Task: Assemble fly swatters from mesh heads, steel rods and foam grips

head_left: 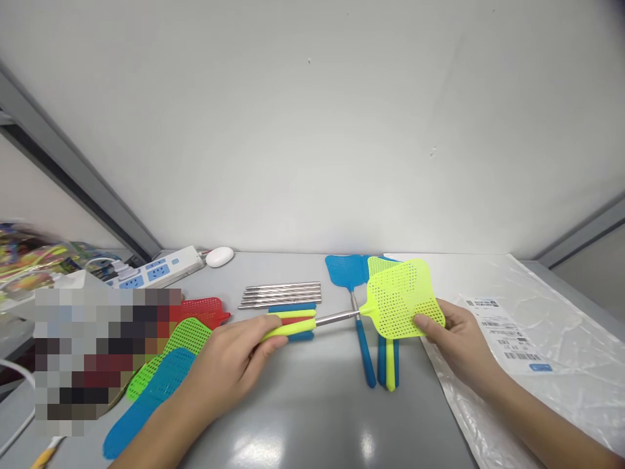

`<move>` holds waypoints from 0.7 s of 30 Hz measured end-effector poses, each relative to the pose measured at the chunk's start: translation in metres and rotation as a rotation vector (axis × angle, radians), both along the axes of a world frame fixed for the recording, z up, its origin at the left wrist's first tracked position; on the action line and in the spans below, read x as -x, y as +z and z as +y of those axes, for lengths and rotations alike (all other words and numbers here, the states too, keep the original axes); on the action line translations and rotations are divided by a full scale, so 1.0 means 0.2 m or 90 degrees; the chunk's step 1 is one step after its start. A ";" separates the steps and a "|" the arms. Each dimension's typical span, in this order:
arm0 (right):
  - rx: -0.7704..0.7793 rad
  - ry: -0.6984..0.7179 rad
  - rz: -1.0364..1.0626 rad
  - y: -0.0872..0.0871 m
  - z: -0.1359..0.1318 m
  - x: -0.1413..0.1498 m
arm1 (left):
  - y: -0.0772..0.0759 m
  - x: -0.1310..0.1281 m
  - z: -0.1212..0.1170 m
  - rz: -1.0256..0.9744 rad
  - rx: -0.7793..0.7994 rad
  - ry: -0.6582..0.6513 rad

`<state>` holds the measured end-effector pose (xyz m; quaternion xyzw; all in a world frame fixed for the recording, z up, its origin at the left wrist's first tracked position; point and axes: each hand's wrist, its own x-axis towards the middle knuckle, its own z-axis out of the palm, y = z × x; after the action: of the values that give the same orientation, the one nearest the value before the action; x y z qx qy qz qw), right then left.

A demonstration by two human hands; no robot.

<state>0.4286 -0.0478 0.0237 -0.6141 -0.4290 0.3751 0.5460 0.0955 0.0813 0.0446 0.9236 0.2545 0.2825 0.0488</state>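
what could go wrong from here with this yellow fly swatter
The yellow swatter head could bend or crease if the right hand presses its thin mesh hard. The joint where it meets the metal rod might twist or work loose if the left hand turns the handle against it. Swung low, it may also knock the blue swatter lying behind.

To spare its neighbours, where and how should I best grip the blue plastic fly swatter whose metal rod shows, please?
Probably by the slim blue handle, from the near side: it points that way and lies apart from the neighbouring handles.
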 end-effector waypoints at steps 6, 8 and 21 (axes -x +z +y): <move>0.009 0.081 0.014 -0.01 0.00 0.02 | 0.01 0.05 0.05 -0.024 -0.019 0.021; 0.004 0.112 -0.005 -0.01 -0.01 0.05 | 0.00 0.05 0.05 -0.029 -0.005 0.017; -0.043 0.051 0.154 0.00 0.04 -0.03 | -0.01 -0.02 -0.03 0.012 0.060 -0.069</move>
<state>0.4354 -0.0389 0.0242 -0.5281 -0.3964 0.4535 0.5985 0.0992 0.0755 0.0431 0.9355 0.2174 0.2582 0.1048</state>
